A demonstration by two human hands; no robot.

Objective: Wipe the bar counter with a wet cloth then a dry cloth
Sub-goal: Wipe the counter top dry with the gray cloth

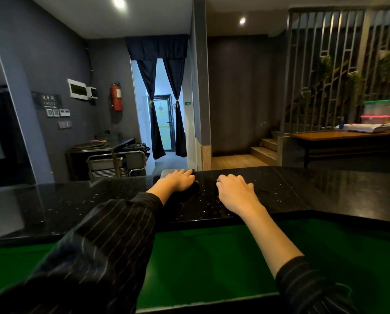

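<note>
We are pressing the cloth (167,172) flat under our left hand (182,180) at the tabletop's (302,191) far edge (right hand (234,189) resting empty, fingers loose); next, probably a sweep across.

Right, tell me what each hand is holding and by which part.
The left hand presses flat on a grey cloth at the counter's far edge, palm on top rather than gripping it. The right hand rests on the counter, holding nothing.

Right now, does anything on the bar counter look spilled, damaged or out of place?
Nothing stands out. The black bar counter looks intact and glossy, with pale flecks that could be its speckle or water. The left hand presses a grey cloth at the far edge; the right hand rests flat on bare stone.
</note>
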